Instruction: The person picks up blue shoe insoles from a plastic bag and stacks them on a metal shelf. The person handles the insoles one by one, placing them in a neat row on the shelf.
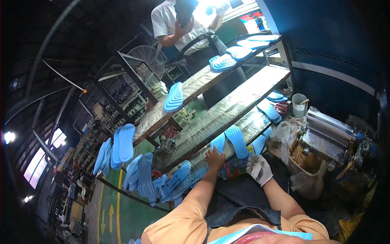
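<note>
My bare left hand [214, 159] is at the near end of a light-blue insole [218, 142] on the lower shelf, its fingers bent over that end. Right beside it, a second blue insole [236, 141] with ridged lines hangs over the shelf's front edge. My right hand [260, 170], in a white glove with darkened fingertips, is raised just below the shelf edge. Its fingers are loosely curled and apart, with nothing seen in them. Another insole [259, 144] lies above the gloved hand.
Blue insoles [122, 143] are piled at the rack's left end, and single ones lie along the upper board [195, 83]. To the right stand a metal roller machine [331, 126], a plastic-lined bucket [306, 164] and red-handled scissors [282, 107]. Across the rack stands a person [195, 24].
</note>
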`<state>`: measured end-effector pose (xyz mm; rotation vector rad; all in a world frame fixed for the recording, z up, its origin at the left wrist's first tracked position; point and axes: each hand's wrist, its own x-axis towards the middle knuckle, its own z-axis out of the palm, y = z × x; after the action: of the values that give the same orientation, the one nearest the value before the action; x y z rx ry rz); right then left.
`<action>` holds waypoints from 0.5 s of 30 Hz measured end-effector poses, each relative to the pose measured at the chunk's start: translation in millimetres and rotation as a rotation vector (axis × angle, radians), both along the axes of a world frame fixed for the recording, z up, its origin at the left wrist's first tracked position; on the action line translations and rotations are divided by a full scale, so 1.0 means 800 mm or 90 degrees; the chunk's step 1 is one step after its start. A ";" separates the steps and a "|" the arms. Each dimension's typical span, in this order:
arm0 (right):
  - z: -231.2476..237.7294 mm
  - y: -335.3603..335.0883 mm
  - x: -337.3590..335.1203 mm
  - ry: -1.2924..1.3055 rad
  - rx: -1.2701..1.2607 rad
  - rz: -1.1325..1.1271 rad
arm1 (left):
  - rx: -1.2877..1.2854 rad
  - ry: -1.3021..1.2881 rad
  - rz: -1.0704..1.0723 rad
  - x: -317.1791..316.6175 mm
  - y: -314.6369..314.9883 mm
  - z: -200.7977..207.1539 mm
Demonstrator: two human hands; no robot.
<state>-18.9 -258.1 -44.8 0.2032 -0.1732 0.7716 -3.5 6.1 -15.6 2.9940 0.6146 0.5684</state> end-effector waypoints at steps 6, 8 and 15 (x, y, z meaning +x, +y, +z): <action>0.004 -0.002 -0.003 0.000 -0.034 -0.022 | -0.008 0.018 0.009 0.000 -0.003 0.008; 0.004 -0.002 -0.003 0.014 -0.067 -0.036 | -0.016 0.019 0.010 -0.001 -0.005 0.010; 0.005 -0.002 -0.005 0.042 -0.120 -0.052 | -0.032 0.020 0.015 0.000 -0.005 0.010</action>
<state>-23.2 -259.8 -40.7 0.0419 -0.0459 0.6948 -3.5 1.8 -7.5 2.9572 0.6578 0.5003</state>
